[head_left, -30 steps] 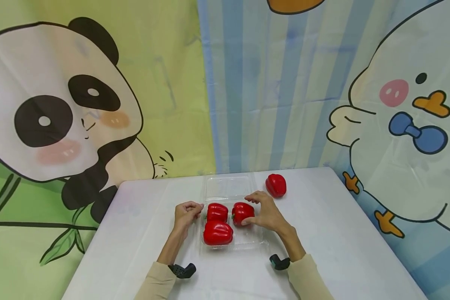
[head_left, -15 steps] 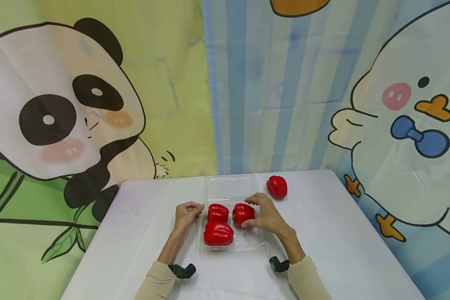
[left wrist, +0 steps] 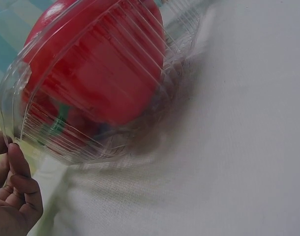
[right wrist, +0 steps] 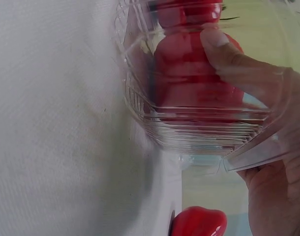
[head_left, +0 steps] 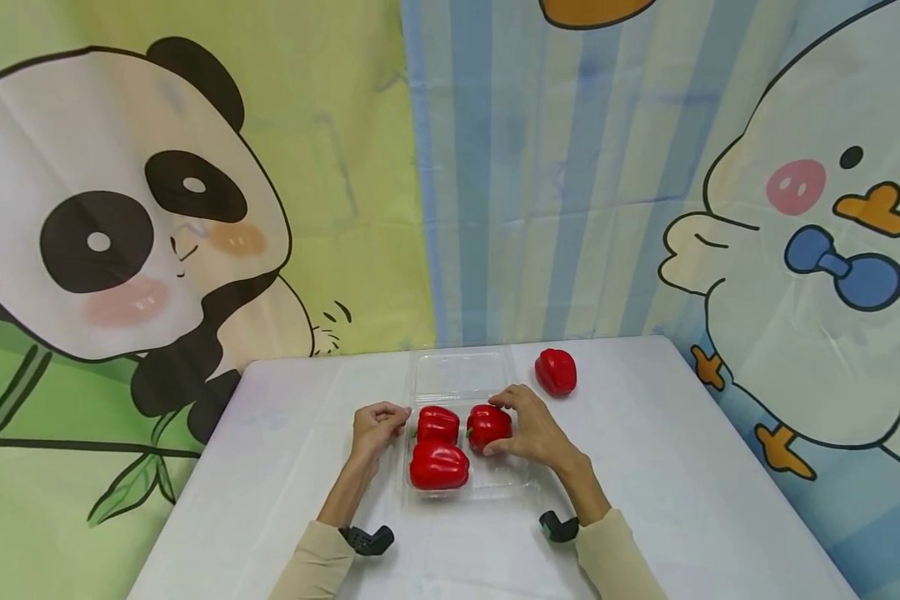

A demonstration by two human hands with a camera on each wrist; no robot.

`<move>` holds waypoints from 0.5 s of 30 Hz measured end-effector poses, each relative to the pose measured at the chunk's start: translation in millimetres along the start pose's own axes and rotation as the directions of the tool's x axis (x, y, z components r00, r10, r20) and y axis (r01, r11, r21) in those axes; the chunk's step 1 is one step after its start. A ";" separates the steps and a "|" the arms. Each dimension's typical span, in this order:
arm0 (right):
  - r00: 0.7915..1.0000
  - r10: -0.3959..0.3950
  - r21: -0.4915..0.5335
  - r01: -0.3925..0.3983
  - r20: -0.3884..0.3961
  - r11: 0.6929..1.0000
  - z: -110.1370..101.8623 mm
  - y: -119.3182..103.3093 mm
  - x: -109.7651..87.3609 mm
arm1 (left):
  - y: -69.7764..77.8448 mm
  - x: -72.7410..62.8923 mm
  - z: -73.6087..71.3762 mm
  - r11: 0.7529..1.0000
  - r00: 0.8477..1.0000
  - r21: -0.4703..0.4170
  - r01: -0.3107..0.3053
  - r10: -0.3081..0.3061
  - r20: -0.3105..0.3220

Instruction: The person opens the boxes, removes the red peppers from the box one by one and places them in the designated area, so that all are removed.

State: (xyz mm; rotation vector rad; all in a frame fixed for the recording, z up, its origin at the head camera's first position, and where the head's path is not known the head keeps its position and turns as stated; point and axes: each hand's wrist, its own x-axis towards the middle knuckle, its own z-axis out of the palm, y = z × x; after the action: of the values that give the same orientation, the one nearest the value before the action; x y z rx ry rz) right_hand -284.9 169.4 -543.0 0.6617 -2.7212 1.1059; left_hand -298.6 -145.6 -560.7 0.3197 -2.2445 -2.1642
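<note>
Left hand pinching clear container, right hand holding red pepper inside, loose pepper outside.

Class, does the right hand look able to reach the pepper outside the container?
Probably yes: nothing visible blocks the right hand from the loose pepper, though it must first release the gripped pepper.

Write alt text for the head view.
A person's right hand grips a red bell pepper in an open clear container while the left hand pinches the container's left edge. Two more peppers sit inside; a fourth lies outside on the white table.
</note>
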 end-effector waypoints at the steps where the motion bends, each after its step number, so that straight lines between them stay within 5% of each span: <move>1: 1.000 0.000 -0.001 0.000 0.003 1.000 0.0 -0.3 -0.4 | -0.4 0.1 0.2 1.000 1.000 -0.001 0.003 -0.003 0.002; 15: 1.000 -0.022 -0.027 0.021 -0.003 0.999 -1.8 -2.5 0.8 | 2.0 4.0 -0.9 0.999 0.999 0.014 0.043 -0.044 0.020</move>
State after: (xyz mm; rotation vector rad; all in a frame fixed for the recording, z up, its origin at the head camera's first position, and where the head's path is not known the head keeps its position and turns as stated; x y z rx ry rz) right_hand -284.5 168.7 -539.9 0.6831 -2.7147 1.0630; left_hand -302.7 -147.0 -559.2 0.3518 -2.2852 -2.1834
